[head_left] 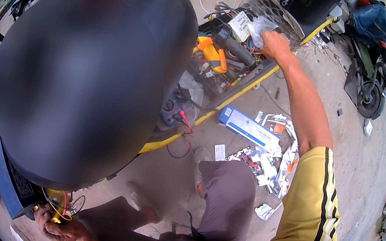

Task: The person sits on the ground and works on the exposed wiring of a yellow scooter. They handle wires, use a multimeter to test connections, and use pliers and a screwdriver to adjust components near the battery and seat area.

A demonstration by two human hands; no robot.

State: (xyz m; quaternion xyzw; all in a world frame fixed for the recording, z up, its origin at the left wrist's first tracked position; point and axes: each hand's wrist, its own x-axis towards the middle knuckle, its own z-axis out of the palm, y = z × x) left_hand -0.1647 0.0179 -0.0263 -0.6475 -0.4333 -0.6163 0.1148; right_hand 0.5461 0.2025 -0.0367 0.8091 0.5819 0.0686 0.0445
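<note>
My right hand [275, 47] is stretched out to the far side of the open yellow-edged compartment, its fingers closed on a crumpled clear plastic bag [261, 28]. Beside the bag lies a white printed card [240, 26] on a tangle of wires. An orange-and-yellow tool [211, 54] and dark handlebar grips [235, 48] sit nearer in the same compartment. At the lower left my left hand [59, 227] has its fingers closed around a yellow part with wires [58, 204], next to a black box [18, 188]. Its exact kind I cannot make out.
A large blurred black rounded seat-like shape [80, 85] fills the left and hides much behind it. A blue multimeter [171, 110] with red leads rests by the compartment. On the ground lie a blue-and-white box [249, 129] and torn packaging [272, 168]. A motorcycle [372, 95] stands far right.
</note>
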